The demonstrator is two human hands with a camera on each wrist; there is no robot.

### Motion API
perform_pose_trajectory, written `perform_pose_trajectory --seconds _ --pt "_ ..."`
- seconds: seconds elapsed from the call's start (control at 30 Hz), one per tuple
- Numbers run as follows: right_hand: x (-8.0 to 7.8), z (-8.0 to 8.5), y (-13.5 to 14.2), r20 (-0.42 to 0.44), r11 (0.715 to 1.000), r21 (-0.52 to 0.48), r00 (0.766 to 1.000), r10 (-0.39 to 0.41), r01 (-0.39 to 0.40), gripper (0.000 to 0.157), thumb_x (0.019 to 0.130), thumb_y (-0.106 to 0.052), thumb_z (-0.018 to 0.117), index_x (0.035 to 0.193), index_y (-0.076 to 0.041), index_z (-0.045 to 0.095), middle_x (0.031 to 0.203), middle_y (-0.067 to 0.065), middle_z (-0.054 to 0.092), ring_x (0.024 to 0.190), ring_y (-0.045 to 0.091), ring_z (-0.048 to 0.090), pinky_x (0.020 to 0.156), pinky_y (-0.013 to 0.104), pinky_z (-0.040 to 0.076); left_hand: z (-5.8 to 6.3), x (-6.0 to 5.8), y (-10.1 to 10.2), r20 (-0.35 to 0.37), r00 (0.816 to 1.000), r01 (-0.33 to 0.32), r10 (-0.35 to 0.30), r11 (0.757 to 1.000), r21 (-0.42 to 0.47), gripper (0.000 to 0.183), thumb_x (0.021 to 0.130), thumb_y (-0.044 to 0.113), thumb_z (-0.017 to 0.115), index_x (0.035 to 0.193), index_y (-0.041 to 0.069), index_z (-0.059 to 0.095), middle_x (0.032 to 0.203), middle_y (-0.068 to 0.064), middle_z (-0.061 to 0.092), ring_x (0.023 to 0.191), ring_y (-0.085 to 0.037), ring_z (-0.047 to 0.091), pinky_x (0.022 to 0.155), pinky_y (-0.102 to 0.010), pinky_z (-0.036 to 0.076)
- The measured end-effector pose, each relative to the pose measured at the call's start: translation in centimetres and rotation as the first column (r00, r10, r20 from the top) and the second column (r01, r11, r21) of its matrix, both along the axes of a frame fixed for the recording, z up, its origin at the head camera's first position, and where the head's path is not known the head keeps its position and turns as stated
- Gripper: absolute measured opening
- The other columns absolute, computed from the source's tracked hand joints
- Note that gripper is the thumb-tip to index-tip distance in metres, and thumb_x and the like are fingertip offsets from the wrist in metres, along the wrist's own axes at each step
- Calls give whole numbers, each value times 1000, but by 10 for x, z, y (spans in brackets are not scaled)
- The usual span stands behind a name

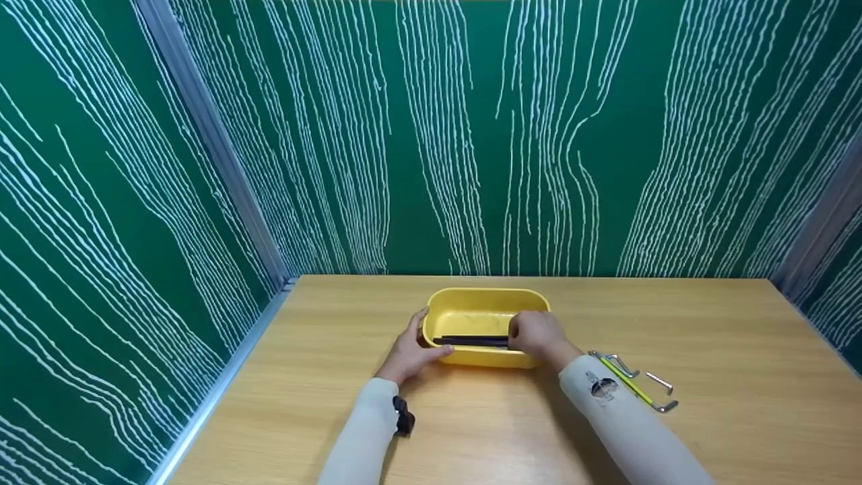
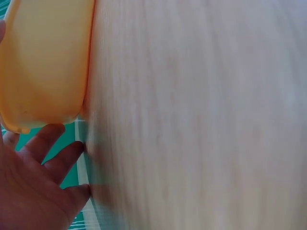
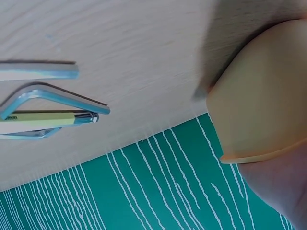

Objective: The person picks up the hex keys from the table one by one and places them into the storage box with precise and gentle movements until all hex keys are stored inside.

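A yellow plastic bin (image 1: 485, 360) stands on the wooden table, and several dark, slim sticks (image 1: 471, 341) lie in it along the near wall. My left hand (image 1: 409, 350) holds the bin's left end, thumb over the near rim and fingers at the outer side. In the left wrist view those fingers (image 2: 43, 141) are spread against the bin's end wall. Curled down inside the bin's right end is my right hand (image 1: 539, 333). It grips the right ends of the dark sticks, though its fingertips are hidden. The right wrist view shows the bin's outer wall (image 3: 264, 91).
Right of the bin, beside my right sleeve, lie a yellow-green hex key (image 1: 630, 382), a silver hex key (image 1: 623, 366) and a small silver L-shaped piece (image 1: 660, 382). Green walls with white lines (image 1: 438, 135) stand behind the table (image 1: 707, 337) and on both sides.
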State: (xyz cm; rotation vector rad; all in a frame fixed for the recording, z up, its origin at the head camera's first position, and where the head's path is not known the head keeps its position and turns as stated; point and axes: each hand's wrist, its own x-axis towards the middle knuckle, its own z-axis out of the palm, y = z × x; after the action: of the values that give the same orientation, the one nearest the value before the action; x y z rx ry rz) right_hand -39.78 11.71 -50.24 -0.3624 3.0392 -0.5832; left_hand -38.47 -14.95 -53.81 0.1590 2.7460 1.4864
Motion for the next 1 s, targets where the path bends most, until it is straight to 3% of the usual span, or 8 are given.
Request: perform_pose_trajectory --seconds 0.1,0.47,0.63,0.77,1.0 --pt "-1 -1 1 -44 1000 -1 999 21 -21 4 71 -23 65 72 -19 63 65 -3 55 63 17 48 62 30 38 0 0 0 4 1000 -3 3 1000 3 102 49 63 72 134 43 19 135 6 39 123 -14 36 105 -42 22" --pt "1 2 7 -230 992 61 966 118 -107 27 69 -27 66 94 -17 63 92 3 57 87 22 47 82 44 40 -3 -3 0 -8 1000 4 -4 1000 10 103 47 64 72 134 43 20 134 4 41 122 -15 36 104 -44 22" --pt "2 12 17 -246 996 63 966 81 -68 30 71 -31 66 98 -18 61 99 3 55 92 24 46 88 54 33 -3 -1 -1 -7 1000 14 -14 1000 20 103 47 64 71 134 43 19 134 4 41 122 -14 37 104 -43 23" --pt "3 21 30 -262 998 45 964 45 -35 30 73 -28 62 101 -16 60 100 5 55 93 26 48 89 55 32 -1 -1 -2 -17 1000 16 -16 1000 24 102 49 62 72 134 42 20 131 4 44 120 -13 39 104 -41 25" --pt "6 32 62 -203 1000 16 979 -18 22 37 73 -30 60 106 -14 57 105 7 53 97 28 48 86 56 32 1 1 0 -1 1000 13 -13 1000 17 101 49 61 72 134 43 19 134 5 41 123 -13 36 105 -42 23"
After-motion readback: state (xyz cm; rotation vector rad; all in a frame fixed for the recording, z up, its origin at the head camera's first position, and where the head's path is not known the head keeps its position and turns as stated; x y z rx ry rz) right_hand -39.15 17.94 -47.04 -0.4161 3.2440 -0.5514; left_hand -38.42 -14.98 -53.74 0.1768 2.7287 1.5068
